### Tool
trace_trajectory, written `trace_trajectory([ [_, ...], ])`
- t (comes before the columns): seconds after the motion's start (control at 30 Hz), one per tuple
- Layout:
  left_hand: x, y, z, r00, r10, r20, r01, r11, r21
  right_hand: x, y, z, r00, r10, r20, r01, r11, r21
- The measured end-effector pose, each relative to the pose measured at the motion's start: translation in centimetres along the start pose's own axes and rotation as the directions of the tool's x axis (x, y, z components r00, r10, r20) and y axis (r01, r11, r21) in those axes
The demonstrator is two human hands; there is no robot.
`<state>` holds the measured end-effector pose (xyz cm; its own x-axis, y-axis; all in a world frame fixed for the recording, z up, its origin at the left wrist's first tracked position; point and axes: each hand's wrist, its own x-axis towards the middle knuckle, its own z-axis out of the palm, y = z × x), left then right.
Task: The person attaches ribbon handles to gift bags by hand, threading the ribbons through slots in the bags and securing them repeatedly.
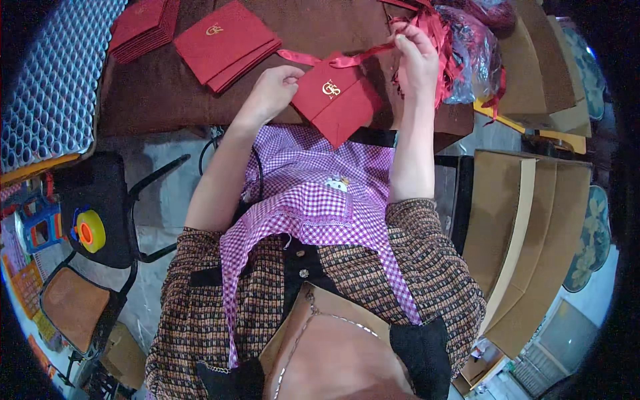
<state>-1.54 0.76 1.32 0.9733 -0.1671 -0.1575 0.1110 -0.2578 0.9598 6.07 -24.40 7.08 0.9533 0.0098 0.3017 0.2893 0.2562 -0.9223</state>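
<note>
A red paper envelope (338, 110) with a gold emblem lies cornerwise at the near edge of the brown-covered table. My left hand (270, 95) is closed on its left corner, thumb and fingers pinched together. A shiny red ribbon (365, 56) runs through the envelope's far corner, one tail stretching left above my left hand. Its right part leads up to my right hand (417, 59), raised with the fingertips pinched on the ribbon. A bundle of loose red ribbons (437, 40) hangs just beyond that hand.
Stacks of red envelopes (227, 40) sit on the brown cloth (157, 100) to the left. Clear plastic bags (472, 53) lie at the table's right. Cardboard boxes (497, 233) stand on my right; a chair (97, 200) with a yellow tape roll (90, 231) is left.
</note>
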Motion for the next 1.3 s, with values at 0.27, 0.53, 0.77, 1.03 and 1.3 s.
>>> trace_trajectory([
  [0.27, 0.7, -1.1, 1.6, 0.977, 0.109, -0.182, -0.101, 0.994, 0.051, -6.5, 1.7, 3.4, 0.925, 0.247, 0.290, -0.144, 0.931, -0.335],
  [0.53, 0.4, -0.5, 1.1, 0.996, 0.041, -0.076, -0.041, 0.999, 0.010, -8.1, 4.4, 4.7, 0.861, -0.065, 0.504, 0.446, 0.570, -0.690],
  [0.77, 0.2, -0.4, 1.1, 0.992, 0.064, -0.109, -0.060, 0.997, 0.039, -8.8, 4.6, 5.0, 0.870, -0.076, 0.488, 0.465, 0.458, -0.758],
  [1.03, 0.3, -0.4, 1.1, 0.996, 0.020, -0.084, -0.019, 1.000, 0.012, -8.7, 4.5, 5.1, 0.891, -0.146, 0.430, 0.446, 0.465, -0.765],
  [1.3, 0.2, -0.2, 1.3, 0.992, 0.048, -0.118, -0.046, 0.999, 0.026, -8.7, 4.4, 5.5, 0.916, -0.143, 0.374, 0.388, 0.548, -0.741],
])
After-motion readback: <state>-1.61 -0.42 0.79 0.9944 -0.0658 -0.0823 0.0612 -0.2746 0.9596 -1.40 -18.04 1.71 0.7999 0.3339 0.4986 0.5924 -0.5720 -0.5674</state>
